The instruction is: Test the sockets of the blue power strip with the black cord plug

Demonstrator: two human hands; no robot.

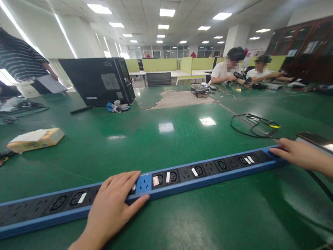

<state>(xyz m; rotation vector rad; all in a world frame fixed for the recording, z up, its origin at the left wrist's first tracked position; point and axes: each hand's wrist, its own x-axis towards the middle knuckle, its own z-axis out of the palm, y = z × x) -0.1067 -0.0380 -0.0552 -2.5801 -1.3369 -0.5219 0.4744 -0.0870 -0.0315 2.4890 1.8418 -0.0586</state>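
Observation:
A long blue power strip (202,182) with black sockets and small white labels lies across the green table in front of me. My left hand (117,195) spans it near the middle, beside a blue socket (144,183), thumb along the near edge and fingers over the far side. At the strip's right end, my right hand (295,152) grips it with the thumb on top; its other fingers are mostly hidden. A black cable (332,202) runs below my right wrist towards the lower right corner.
Beyond the strip lie a coiled black cable (254,127), a tissue pack (36,139) and gloves (118,106) beside a black computer case (98,82). A flat dark device (325,146) sits near my right wrist. People sit at the far right; others are at left.

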